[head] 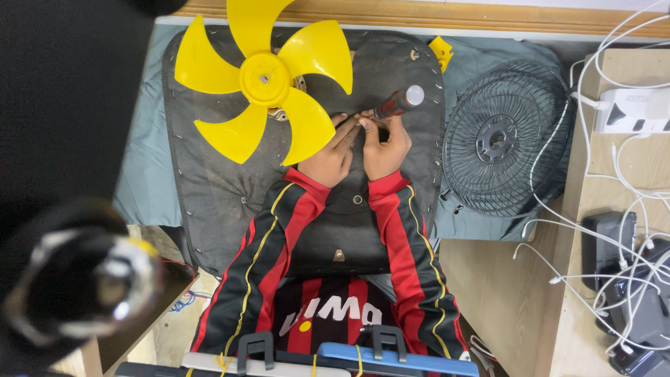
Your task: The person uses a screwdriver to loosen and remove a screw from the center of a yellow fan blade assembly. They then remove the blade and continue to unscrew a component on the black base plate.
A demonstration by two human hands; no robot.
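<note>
A yellow fan blade (pixel 264 78) lies on a dark padded mat (pixel 230 188) on the table. My right hand (pixel 386 148) grips a screwdriver (pixel 399 102) with a dark red handle and a grey cap, its tip pointing down at the mat. My left hand (pixel 331 155) rests beside it, fingertips pinched at the same spot under the blade's lower lobe. What the fingers pinch is too small to tell. Both arms wear red and black striped sleeves.
A black wire fan grille (pixel 502 139) lies to the right on a grey cloth (pixel 143 167). A small yellow plastic piece (pixel 441 51) sits at the mat's top right. White cables (pixel 614 230), a power strip (pixel 634 110) and dark chargers crowd the wooden shelf at right. A blurred dark object fills the left foreground.
</note>
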